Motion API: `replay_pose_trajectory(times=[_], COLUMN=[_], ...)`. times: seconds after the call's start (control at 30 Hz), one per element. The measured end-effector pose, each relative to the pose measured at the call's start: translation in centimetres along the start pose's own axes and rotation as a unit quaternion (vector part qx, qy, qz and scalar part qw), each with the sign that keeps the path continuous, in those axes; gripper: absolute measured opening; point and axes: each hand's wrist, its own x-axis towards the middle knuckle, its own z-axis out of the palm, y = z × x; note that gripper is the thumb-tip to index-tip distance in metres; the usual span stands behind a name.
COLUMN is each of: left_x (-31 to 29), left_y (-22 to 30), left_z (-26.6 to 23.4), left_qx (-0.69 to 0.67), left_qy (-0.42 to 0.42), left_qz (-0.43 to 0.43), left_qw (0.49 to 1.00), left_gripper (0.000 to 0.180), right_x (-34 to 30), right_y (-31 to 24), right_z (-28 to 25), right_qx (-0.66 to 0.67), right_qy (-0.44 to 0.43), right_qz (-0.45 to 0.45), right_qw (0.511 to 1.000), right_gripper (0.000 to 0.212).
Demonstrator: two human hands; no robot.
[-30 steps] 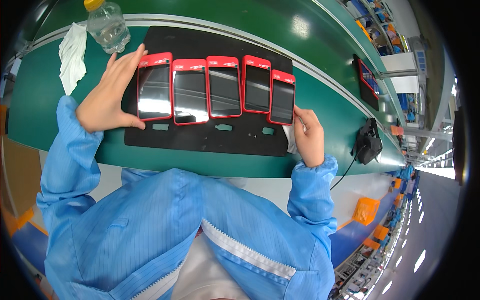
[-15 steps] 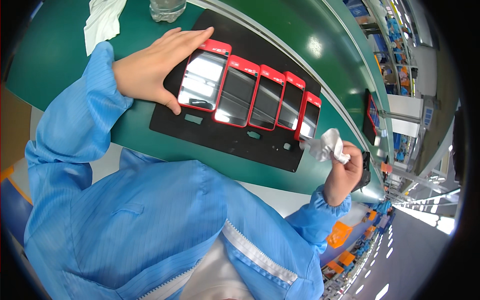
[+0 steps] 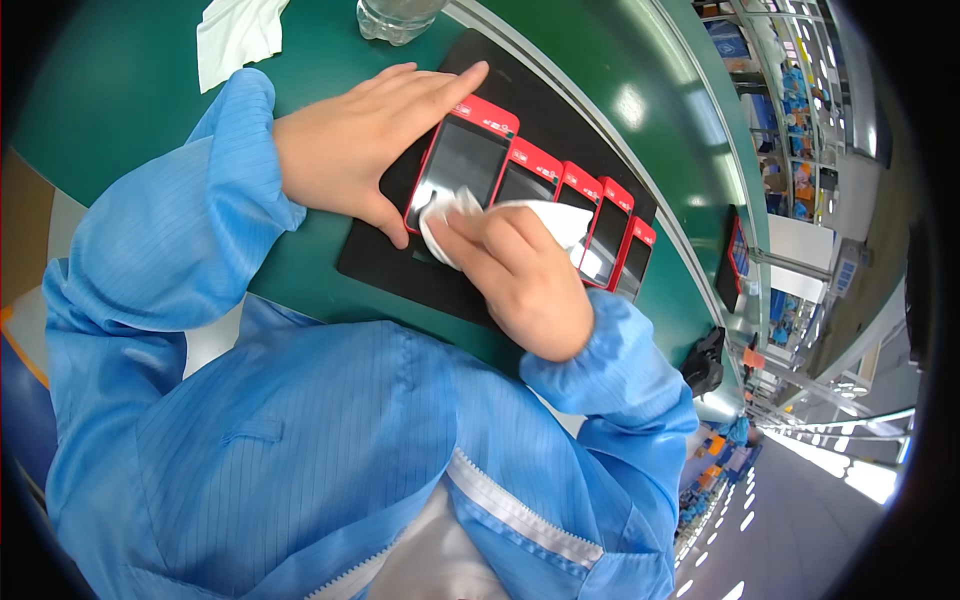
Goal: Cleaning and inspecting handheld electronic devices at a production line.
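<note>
Several red handheld devices [image 3: 465, 152] with dark glossy screens lie side by side in a slanting row on a black mat. My left hand [image 3: 350, 135] rests against the leftmost one, its fingers spread, with the index finger by the top corner and the thumb by the bottom corner. My right hand [image 3: 520, 270] presses a crumpled white cloth [image 3: 562, 220] on the lower part of that same screen. The cloth and hand cover the lower parts of the neighbouring devices.
The black mat [image 3: 385, 272] lies on a green table [image 3: 310, 265]. A clear plastic bottle [image 3: 398, 18] and another white cloth [image 3: 240, 38] are at the far left. A metal rail [image 3: 570, 92] runs behind the mat. Off to the right are a black object [image 3: 704, 362] and a screened device [image 3: 735, 258].
My right hand has swung left from beyond the row's right end, bringing the white cloth onto the leftmost screen. The left hand keeps its place against that device; the whole view has shifted slightly.
</note>
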Motion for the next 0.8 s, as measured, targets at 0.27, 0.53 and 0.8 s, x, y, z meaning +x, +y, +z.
replay_pose_trajectory(times=[0.27, 0.53, 0.8], left_x=[0.0, 0.0, 0.0], left_y=[0.2, 0.0, -0.4], left_z=[0.2, 0.4, 0.5], left_qx=[0.034, 0.033, 0.025], left_qy=[-0.019, -0.015, 0.004], left_qz=[-0.032, -0.018, 0.007], left_qw=[0.999, 0.999, 1.000], left_gripper=[0.145, 0.146, 0.149], right_x=[2.7, 0.4, 1.9], right_y=[4.7, 2.2, 3.2], right_z=[1.2, -0.4, 1.5], right_qx=[-0.043, -0.004, 0.011], right_qy=[0.111, 0.026, 0.108], right_qz=[0.106, 0.028, 0.050], right_qw=[0.987, 0.999, 0.993], right_gripper=[0.042, 0.043, 0.037])
